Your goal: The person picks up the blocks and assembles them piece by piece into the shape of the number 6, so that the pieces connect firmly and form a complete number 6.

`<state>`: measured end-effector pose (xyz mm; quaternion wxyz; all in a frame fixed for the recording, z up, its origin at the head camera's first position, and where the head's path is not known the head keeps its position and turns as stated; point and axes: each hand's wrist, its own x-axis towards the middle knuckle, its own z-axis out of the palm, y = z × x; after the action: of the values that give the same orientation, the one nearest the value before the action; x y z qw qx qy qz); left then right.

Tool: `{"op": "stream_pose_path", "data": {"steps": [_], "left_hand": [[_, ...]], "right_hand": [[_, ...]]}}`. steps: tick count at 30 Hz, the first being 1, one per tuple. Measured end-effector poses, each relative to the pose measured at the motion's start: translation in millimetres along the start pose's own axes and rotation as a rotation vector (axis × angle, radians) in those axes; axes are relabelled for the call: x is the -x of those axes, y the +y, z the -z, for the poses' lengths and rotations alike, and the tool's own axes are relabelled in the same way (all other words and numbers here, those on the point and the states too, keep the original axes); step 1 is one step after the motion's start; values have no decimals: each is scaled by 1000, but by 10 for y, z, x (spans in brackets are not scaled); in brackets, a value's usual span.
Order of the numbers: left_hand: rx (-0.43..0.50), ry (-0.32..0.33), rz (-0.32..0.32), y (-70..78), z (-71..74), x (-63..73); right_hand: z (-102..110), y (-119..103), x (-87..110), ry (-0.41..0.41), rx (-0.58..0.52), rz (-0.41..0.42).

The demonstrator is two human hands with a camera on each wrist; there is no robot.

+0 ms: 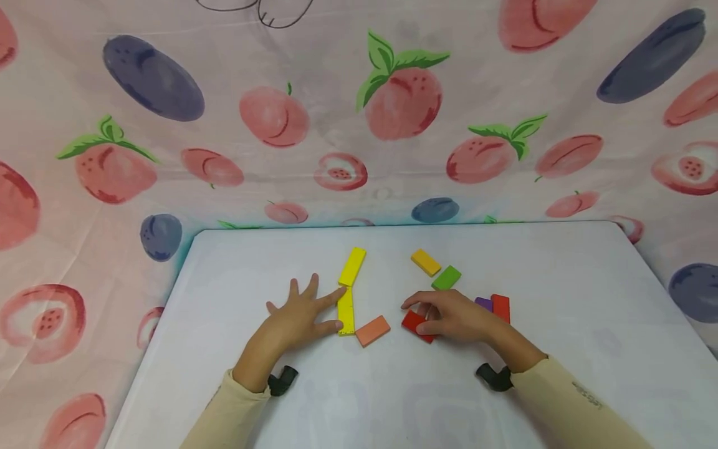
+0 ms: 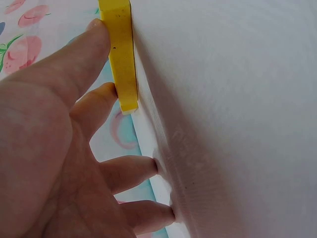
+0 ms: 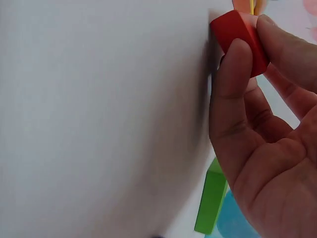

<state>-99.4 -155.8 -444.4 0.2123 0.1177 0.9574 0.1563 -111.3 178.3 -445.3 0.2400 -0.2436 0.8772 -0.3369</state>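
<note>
With fingers spread, my left hand (image 1: 294,318) touches the left side of a yellow block (image 1: 346,315) with thumb and index fingertip; the left wrist view shows this yellow block (image 2: 123,54) against both tips. A second yellow block (image 1: 353,267) stretches beyond its far end, tilted right. At its near end a salmon-orange block (image 1: 373,331) lies slanted, its corner touching or almost touching. My right hand (image 1: 460,317) pinches a red block (image 1: 414,324) between thumb and fingers, just right of the orange one. In the right wrist view the red block (image 3: 237,39) appears tilted.
Beyond my right hand lie a green block (image 1: 446,278) and an amber block (image 1: 426,262). Right of that hand, a purple block (image 1: 483,304), partly hidden, sits beside another red block (image 1: 502,308). A fruit-patterned cloth (image 1: 336,125) rises behind the white table (image 1: 364,399).
</note>
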Motion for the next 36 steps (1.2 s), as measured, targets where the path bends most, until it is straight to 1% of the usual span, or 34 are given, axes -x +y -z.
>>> {"op": "stream_pose_path", "data": {"steps": [5, 14, 20, 29, 36], "left_hand": [[5, 2, -5, -2, 2, -2], [7, 0, 0, -8, 0, -4], [2, 3, 2, -11, -15, -11], [-3, 7, 1, -17, -14, -11], [-8, 3, 5, -2, -17, -9]], "right_hand": [[-48, -43, -35, -6, -1, -38], [-63, -87, -85, -16, -21, -43], [-57, -95, -105, -15, -2, -65], [-60, -127, -167, -35, 47, -44], [-48, -160, -184, -57, 47, -87]]}}
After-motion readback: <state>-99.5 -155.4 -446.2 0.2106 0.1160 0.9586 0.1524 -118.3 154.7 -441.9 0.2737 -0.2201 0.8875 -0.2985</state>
